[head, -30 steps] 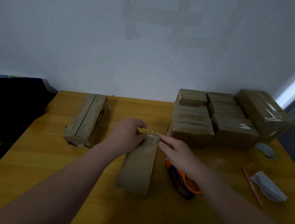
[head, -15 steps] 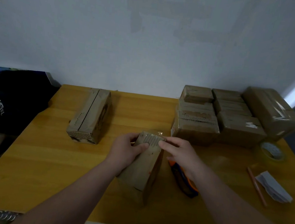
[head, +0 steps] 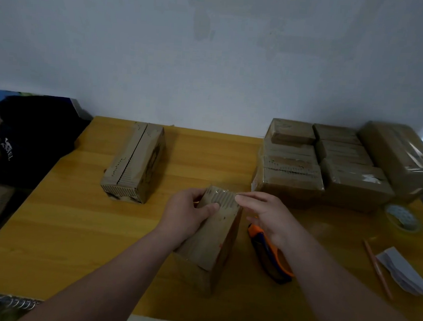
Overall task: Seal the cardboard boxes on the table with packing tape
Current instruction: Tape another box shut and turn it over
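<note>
Two hands on a tilted cardboard box [head: 212, 239] at the middle of the tabletop [head: 73, 225].
The left hand [head: 185, 216] grips the box's left side, thumb curled over its upper face. The right hand [head: 267, 215] has its fingers straight, tips touching the shiny tape at the box's top edge. An orange tape dispenser [head: 269, 253] lies just right of the box.

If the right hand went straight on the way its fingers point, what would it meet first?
The right hand points left at the raised top end of the box, fingertips seemingly touching it. So the box comes first, then probably the left hand gripping its other side; depth is unclear.
</note>
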